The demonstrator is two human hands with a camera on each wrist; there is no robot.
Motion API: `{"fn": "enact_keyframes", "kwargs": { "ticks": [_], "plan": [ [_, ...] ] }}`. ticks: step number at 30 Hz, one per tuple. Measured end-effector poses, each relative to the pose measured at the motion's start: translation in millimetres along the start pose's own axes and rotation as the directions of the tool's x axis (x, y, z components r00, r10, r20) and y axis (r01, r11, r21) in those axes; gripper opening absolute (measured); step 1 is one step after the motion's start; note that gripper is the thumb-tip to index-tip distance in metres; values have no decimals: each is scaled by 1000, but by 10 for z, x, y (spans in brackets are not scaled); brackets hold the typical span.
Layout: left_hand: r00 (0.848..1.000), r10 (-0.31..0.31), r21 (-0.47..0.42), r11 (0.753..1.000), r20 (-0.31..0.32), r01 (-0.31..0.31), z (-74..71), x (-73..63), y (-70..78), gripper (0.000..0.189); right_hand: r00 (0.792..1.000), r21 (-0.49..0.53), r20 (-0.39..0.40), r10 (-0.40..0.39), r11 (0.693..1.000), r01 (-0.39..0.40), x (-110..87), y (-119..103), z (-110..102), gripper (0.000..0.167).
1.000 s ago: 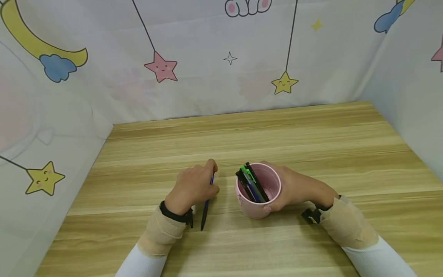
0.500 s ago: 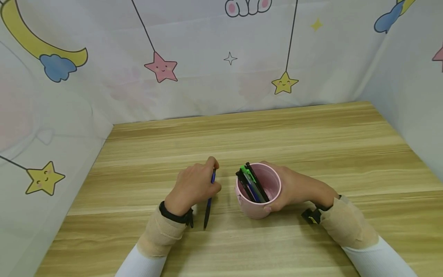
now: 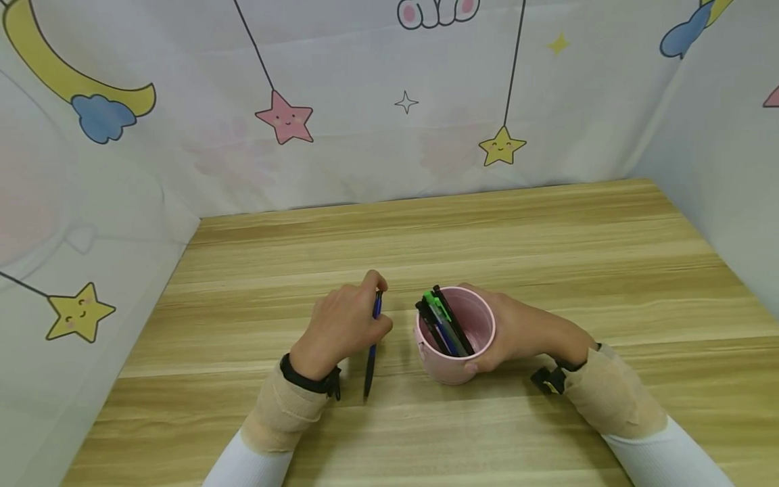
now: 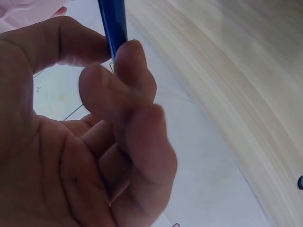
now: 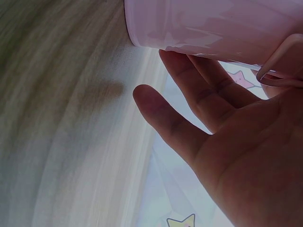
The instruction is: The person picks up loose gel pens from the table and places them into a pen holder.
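Observation:
A slim blue pen with a dark lower end is pinched between the thumb and fingers of my left hand. It points down toward the near side of the table. The left wrist view shows its blue barrel between thumb and fingertips. To the right stands a pink cup, upright, with several pens leaning at its left side; one has a green clip. My right hand grips the cup from the right. In the right wrist view, fingers touch its wall, while another finger stays off it.
The wood-grain table lies under both hands. A white cloth backdrop with printed stars and a moon borders it at the back and sides. A black strap piece hangs at the right wrist, close to the tabletop.
The pen in my left hand has shifted slightly right, toward the cup, and a little away from me. The left fingers moved with it. The right hand and cup have stayed put.

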State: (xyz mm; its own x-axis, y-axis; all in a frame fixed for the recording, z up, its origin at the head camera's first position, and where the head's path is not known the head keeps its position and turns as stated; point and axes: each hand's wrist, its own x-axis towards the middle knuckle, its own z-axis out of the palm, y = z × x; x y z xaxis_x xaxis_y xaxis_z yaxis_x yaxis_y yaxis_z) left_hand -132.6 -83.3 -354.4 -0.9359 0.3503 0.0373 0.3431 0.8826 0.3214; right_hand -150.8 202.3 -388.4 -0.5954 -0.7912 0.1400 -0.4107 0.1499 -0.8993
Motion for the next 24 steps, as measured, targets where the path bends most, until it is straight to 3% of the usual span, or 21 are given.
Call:
{"fn": "enact_keyframes", "kwargs": {
  "ticks": [24],
  "plan": [
    [998,19,-53,998,-65,-23,-14,3,19,44,1000,-2,3,-2,1000,2,1,3,-5,97]
  ]
}}
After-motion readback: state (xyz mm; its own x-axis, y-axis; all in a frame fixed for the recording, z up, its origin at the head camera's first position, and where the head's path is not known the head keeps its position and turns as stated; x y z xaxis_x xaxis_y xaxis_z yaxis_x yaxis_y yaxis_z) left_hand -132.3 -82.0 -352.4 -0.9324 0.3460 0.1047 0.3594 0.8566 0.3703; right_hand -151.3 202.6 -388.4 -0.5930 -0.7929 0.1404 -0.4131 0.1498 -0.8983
